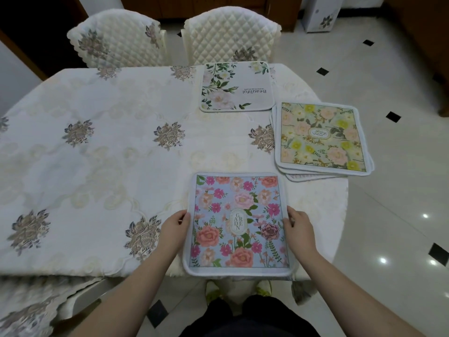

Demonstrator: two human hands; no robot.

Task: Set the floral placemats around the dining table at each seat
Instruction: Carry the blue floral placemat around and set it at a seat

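Floral placemats laid out on the worktop

A blue placemat (239,223) covered in pink and peach blooms, with a "GARDEN" oval at its middle, lies flat at the near edge, its white border just overhanging. At the far edge lies a white placemat (237,86) with green leaves, pale flowers and the word "Beautiful", turned to face the far side. Near the right edge sits a slightly fanned stack of placemats (320,138), the top one pale green with yellow and pink flowers.
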